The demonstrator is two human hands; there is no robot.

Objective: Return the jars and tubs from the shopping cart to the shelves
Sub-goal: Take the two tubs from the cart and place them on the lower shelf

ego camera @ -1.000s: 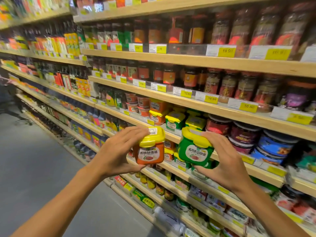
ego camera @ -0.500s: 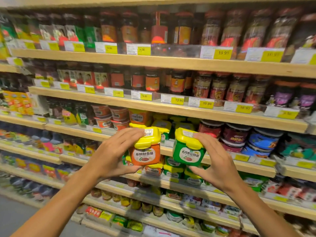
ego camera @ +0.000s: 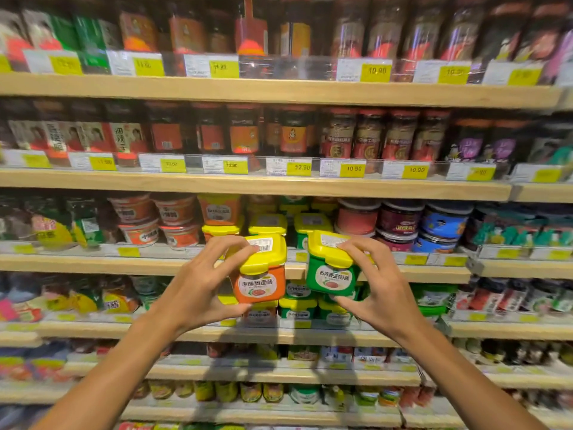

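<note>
Before the shelf [ego camera: 310, 186], left hand [ego camera: 198, 287] grips orange tub [ego camera: 259, 274], right hand [ego camera: 378, 287] grips green tub [ego camera: 331, 268].

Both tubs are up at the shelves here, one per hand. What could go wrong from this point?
1. Mix-up: the left hand grips the orange tub and the right hand the green tub, while matching stacks of both colours sit side by side behind them.
2. With both hands full, neither can steady those stacked tubs if one gets bumped.
3. The green tub is tilted and held only top and bottom, so it might slip.
</note>
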